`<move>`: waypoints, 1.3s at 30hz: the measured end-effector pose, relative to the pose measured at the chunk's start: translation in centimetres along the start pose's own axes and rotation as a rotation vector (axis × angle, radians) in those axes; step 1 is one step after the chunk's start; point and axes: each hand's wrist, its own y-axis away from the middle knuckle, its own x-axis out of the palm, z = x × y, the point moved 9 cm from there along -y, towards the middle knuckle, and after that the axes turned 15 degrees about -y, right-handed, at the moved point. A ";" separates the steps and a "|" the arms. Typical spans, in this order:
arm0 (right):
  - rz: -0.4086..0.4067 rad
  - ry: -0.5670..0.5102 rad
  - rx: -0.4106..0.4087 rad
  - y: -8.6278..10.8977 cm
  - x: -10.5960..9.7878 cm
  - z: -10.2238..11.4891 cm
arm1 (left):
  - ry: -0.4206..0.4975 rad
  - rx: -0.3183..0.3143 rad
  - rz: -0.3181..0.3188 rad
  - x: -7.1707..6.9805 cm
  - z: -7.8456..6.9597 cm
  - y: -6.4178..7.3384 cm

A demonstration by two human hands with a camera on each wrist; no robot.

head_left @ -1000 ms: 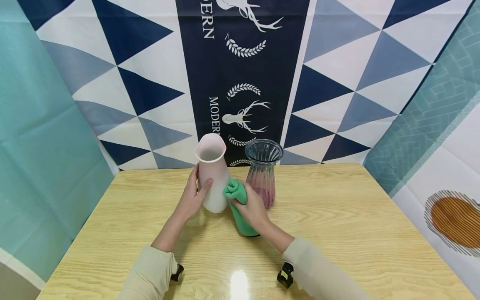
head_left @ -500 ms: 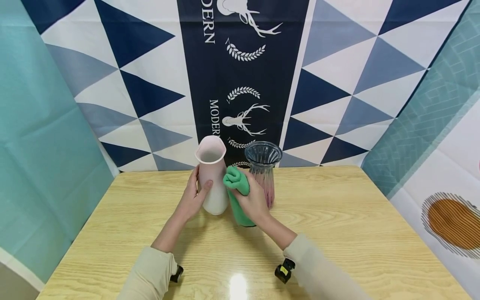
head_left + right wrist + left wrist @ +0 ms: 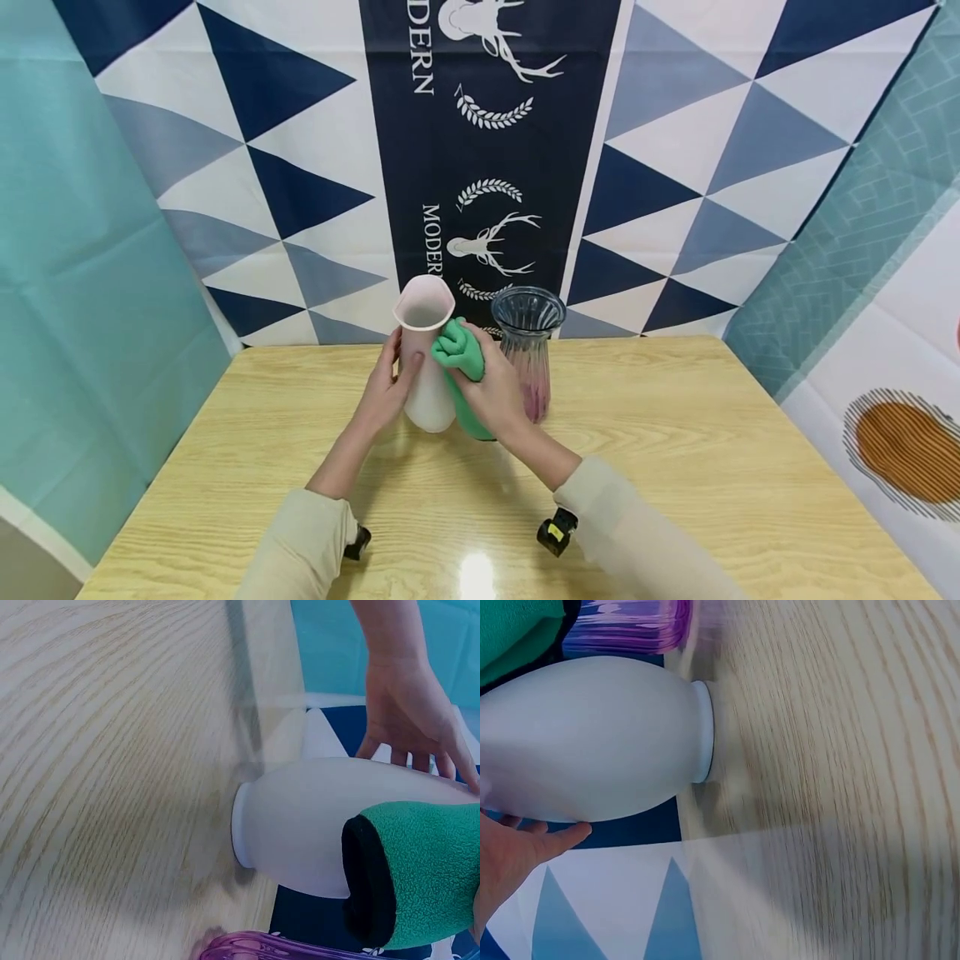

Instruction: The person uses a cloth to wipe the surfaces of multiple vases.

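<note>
A white vase (image 3: 429, 392) with a pinkish neck and wavy rim stands upright near the back of the wooden table. My left hand (image 3: 387, 390) grips its left side, thumb across the front and fingers behind. A rolled green cloth (image 3: 467, 408) with a dark edge is in my right hand (image 3: 495, 385), pressed against the vase's right side just below the rim. In the right wrist view the cloth (image 3: 424, 874) lies in front of the vase body (image 3: 315, 825). Just right of my right hand stands a ribbed glass vase (image 3: 528, 333), grey-blue above and pink below, partly hidden by that hand.
The light wooden table (image 3: 675, 483) reaches back to a patterned backdrop (image 3: 480, 167) close behind both vases. A teal cloth (image 3: 97, 292) hangs along the left side. Small black cameras (image 3: 557, 532) sit at both wrists.
My right hand and the green cloth have moved up and left along the white vase, toward its neck. My left hand keeps its grip, and the glass vase stays put.
</note>
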 end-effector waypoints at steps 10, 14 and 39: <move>0.023 0.076 0.000 0.7 0.7 -0.5 | 0.010 0.018 -0.013 1.0 2.9 -1.4; 0.050 0.102 0.040 1.5 0.8 -1.3 | 0.001 0.031 -0.028 1.3 3.3 -1.4; 0.195 0.173 0.219 5.9 1.0 -6.3 | -0.007 0.033 -0.036 1.2 3.2 -1.5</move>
